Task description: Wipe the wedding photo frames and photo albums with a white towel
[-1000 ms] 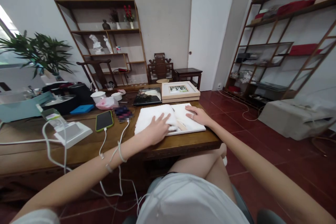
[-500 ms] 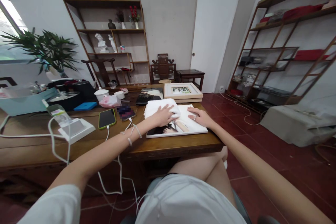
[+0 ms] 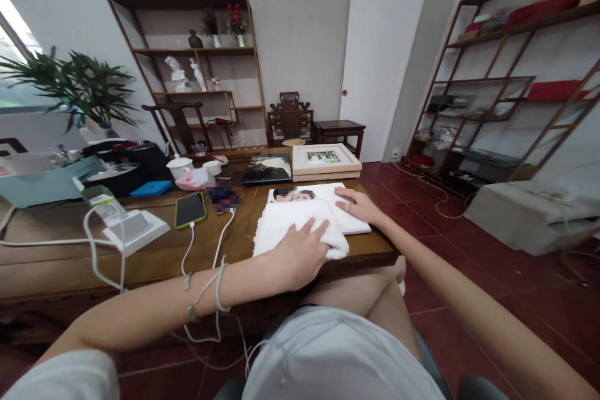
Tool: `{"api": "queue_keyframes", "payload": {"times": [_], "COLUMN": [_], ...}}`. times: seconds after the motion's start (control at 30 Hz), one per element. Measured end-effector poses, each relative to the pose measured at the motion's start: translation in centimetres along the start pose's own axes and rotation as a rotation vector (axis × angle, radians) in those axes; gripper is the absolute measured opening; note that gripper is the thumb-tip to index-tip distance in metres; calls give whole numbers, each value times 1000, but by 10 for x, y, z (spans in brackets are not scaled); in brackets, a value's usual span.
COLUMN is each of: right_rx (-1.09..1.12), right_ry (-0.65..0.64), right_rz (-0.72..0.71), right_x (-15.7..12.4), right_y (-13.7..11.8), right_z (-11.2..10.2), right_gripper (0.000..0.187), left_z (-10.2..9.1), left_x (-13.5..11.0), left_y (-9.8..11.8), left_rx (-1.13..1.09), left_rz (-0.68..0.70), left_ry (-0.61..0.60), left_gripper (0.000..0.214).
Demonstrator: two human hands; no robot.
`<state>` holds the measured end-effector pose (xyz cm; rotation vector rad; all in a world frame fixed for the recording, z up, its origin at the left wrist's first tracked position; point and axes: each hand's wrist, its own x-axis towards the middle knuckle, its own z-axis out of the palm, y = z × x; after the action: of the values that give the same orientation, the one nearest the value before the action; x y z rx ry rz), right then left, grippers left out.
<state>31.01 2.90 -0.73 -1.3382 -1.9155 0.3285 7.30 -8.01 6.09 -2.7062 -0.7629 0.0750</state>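
My left hand [image 3: 296,250] lies flat, fingers stretched out, on a white folded cloth [image 3: 287,225] that covers the near part of a large white photo print [image 3: 344,215] on the wooden table [image 3: 154,256]. The cloth reaches the table's front edge. My right hand [image 3: 355,202] rests open on the print's right side, holding it down. The far strip of the print shows beyond the cloth.
Behind the print stand a framed picture [image 3: 325,160] and a dark album [image 3: 267,169]. A green-cased phone [image 3: 189,209] on a cable, a white charger box [image 3: 135,228], cups and a pink pouch [image 3: 194,179] sit to the left. Shelves line both walls.
My left hand has drawn the cloth from the print's far end toward me, down to the table's front edge. The right hand has stayed on the print.
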Motion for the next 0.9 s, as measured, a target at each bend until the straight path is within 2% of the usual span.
{"api": "queue_keyframes", "payload": {"times": [0.1, 0.2, 0.33, 0.47, 0.53, 0.6, 0.8, 0.9], "right_rx": [-9, -9, 10, 28, 42, 60, 76, 69], "right_ry": [-5, -9, -7, 0, 4, 9, 16, 23], "right_rz": [10, 18, 2, 8, 21, 29, 31, 13], "right_x": [0, 0, 0, 0, 0, 0, 0, 0], "right_y": [-1, -1, -1, -2, -1, -1, 1, 2], "right_z": [0, 0, 0, 0, 1, 1, 1, 1], "right_gripper": [41, 41, 41, 40, 39, 37, 35, 35], "left_z": [7, 21, 45, 58, 55, 46, 14, 10], "left_x": [10, 34, 67, 89, 90, 83, 35, 31], "left_y": [-18, -48, -86, -101, -96, -82, -17, -10], "left_rx": [-22, -26, -42, -64, -62, -66, -15, -10], "left_rz": [-50, -89, -74, -58, -17, 25, 136, 146], "left_ry": [-14, -18, 69, 113, 86, 63, 111, 130], "left_gripper": [31, 32, 35, 37, 36, 33, 27, 28]}}
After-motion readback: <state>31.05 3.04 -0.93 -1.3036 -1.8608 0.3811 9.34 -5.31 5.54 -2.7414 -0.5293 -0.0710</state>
